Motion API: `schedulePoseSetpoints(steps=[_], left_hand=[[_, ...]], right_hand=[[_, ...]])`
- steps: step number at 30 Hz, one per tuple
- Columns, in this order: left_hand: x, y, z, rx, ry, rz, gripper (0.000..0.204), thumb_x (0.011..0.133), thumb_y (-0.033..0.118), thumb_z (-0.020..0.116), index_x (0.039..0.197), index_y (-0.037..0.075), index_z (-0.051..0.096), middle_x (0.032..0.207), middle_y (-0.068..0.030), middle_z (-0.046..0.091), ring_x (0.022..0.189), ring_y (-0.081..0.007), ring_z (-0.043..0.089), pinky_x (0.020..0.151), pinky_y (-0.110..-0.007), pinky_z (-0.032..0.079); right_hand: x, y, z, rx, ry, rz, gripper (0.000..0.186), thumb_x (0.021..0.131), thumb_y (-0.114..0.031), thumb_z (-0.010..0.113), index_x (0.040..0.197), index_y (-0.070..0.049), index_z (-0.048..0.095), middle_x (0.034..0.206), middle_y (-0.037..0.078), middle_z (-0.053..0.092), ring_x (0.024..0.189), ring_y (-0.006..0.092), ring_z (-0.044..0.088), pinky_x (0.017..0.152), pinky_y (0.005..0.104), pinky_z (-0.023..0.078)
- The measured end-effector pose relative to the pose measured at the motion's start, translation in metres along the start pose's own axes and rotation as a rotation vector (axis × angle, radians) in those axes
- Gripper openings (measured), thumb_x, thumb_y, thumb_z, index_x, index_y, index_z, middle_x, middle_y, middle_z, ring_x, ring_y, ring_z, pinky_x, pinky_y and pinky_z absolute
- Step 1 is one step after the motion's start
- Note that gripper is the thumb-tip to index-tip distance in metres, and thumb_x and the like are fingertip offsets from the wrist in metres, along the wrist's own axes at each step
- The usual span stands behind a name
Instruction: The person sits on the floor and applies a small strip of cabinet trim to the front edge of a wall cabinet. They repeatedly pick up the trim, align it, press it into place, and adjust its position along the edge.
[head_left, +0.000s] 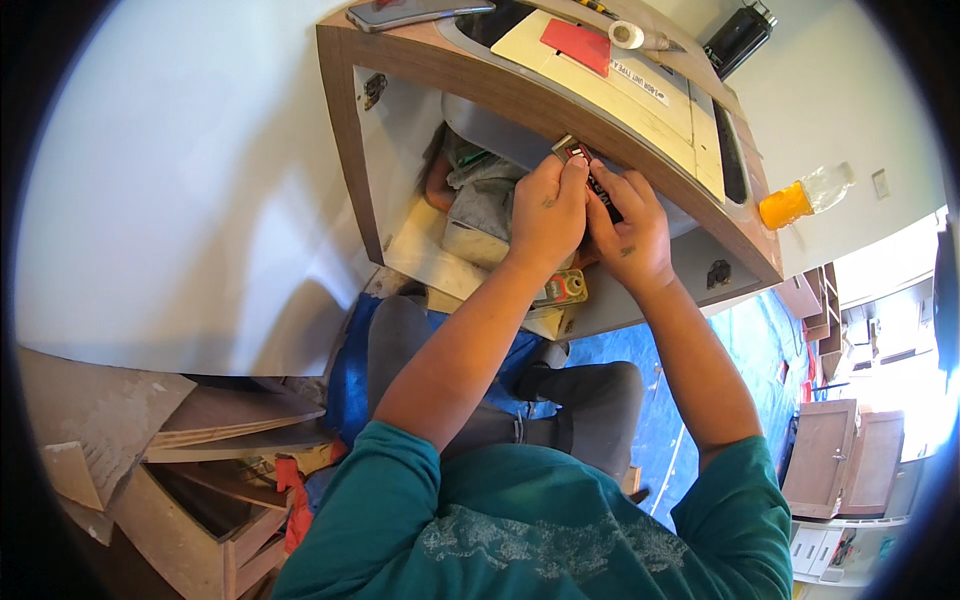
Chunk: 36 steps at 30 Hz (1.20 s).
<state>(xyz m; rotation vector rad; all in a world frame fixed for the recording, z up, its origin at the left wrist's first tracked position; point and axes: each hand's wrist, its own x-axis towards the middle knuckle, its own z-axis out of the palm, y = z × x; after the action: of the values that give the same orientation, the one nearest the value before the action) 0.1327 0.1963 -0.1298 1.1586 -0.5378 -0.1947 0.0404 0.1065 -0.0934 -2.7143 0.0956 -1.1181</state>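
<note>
A small black-and-red hand tool with a flat metal end [604,196] is held between both my hands; its exact kind I cannot make out. My left hand [545,215] grips its upper part, the thumb lying along it. The fingers of my right hand [636,232] are closed around the lower part. The metal end is close to the wooden front rail [480,98] of an open cabinet [347,130]; whether they touch is unclear. Below and behind my hands, a grey cloth [484,205] and a yellow-and-red can [571,286] sit inside the cabinet.
Atop the cabinet lie a phone [420,10], a red sheet [577,46], a pale panel [530,45] and a white-ended tube [628,36]. A bottle of orange liquid [790,204] and a black flask [740,42] stand on the right. Wooden drawer parts [175,515] are at lower left.
</note>
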Motion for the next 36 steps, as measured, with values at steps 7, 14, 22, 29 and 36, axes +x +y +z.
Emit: schedulePoseSetpoints(steps=[7, 14, 22, 29, 36], left_hand=[[0.012, -0.007, 0.002, 0.096, 0.039, 0.077, 0.039, 0.101, 0.024, 0.053, 0.076, -0.005, 0.061, 0.069, -0.024, 0.065, 0.066, -0.0411, 0.065, 0.064, -0.048, 0.049], [0.013, 0.001, 0.002, 0.067, 0.062, 0.042, 0.039, 0.1, 0.023, 0.054, 0.074, -0.006, 0.061, 0.067, -0.0228, 0.064, 0.063, -0.0376, 0.064, 0.063, -0.046, 0.048], [0.016, -0.004, 0.003, -0.057, 0.061, -0.007, 0.035, 0.1, 0.022, 0.06, 0.074, -0.001, 0.062, 0.067, -0.0035, 0.062, 0.062, -0.0087, 0.052, 0.058, -0.029, 0.042], [0.016, 0.003, 0.003, -0.018, 0.068, 0.038, 0.036, 0.098, 0.022, 0.061, 0.072, -0.003, 0.061, 0.065, -0.0066, 0.061, 0.061, -0.0118, 0.051, 0.057, -0.033, 0.042], [0.017, 0.009, 0.002, -0.041, 0.086, 0.011, 0.038, 0.097, 0.021, 0.06, 0.07, -0.004, 0.059, 0.062, -0.0095, 0.057, 0.06, -0.0146, 0.048, 0.057, -0.036, 0.041]], right_hand=[[0.006, 0.0, 0.002, 0.009, 0.011, -0.003, 0.034, 0.088, -0.015, 0.076, 0.119, -0.003, 0.071, 0.087, 0.013, 0.06, 0.075, 0.0319, 0.066, 0.067, 0.0389, 0.054], [0.008, -0.001, 0.005, -0.015, 0.033, 0.005, 0.032, 0.088, -0.016, 0.077, 0.117, -0.005, 0.072, 0.087, 0.012, 0.061, 0.075, 0.0317, 0.066, 0.066, 0.0399, 0.054], [0.012, -0.002, 0.003, -0.043, 0.023, -0.018, 0.03, 0.088, -0.017, 0.076, 0.115, -0.005, 0.073, 0.089, 0.013, 0.065, 0.078, 0.0333, 0.067, 0.069, 0.0412, 0.056], [0.016, -0.005, -0.001, -0.064, -0.021, 0.003, 0.029, 0.088, -0.017, 0.075, 0.113, -0.004, 0.073, 0.091, 0.014, 0.066, 0.081, 0.0347, 0.068, 0.071, 0.0425, 0.057], [0.019, -0.012, -0.004, -0.088, -0.049, 0.055, 0.028, 0.089, -0.022, 0.073, 0.113, -0.007, 0.074, 0.092, 0.016, 0.067, 0.082, 0.0366, 0.068, 0.072, 0.0447, 0.057]])
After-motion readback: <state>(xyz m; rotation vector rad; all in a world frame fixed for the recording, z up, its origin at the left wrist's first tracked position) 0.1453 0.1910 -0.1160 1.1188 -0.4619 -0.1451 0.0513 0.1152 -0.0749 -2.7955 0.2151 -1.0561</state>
